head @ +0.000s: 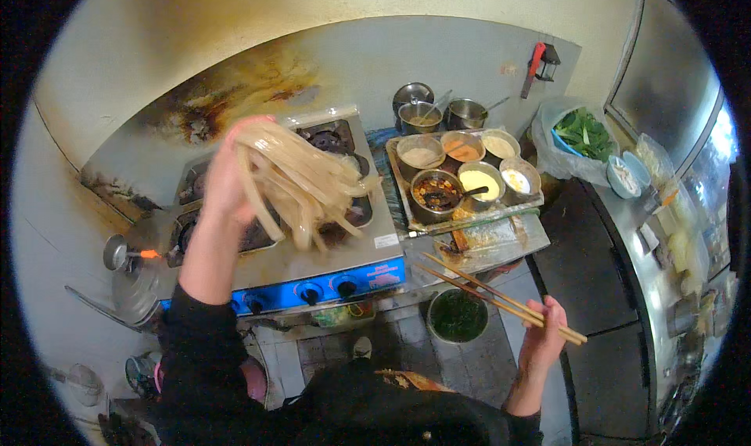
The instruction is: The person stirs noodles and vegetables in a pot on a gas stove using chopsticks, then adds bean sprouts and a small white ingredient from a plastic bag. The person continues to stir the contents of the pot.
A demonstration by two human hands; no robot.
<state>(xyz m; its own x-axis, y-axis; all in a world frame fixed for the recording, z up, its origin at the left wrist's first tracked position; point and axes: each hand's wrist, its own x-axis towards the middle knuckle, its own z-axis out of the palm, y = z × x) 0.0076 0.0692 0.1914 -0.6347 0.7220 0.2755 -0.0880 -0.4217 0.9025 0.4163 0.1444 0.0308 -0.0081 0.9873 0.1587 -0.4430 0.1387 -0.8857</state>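
My left hand (225, 179) is raised above the gas stove (369, 235), gripping a bundle of wide, pale noodles (299, 182). The strands fan out to the right and hang loose, blurred at their ends, and they hide part of the burners. Lower on the right, my right hand (543, 331) holds a pair of long wooden chopsticks (490, 298). Their tips are a little apart and point up and left, beside the stove's front right corner. Nothing is pinched between them.
Right of the stove, a tray (405, 226) bears several seasoning bowls, including chili oil (437, 195). Metal pots (419, 117) stand behind it. Leafy greens (582, 132) sit in a bag at right. Below is a container of dark green contents (457, 316); a ladle (117, 252) is at left.
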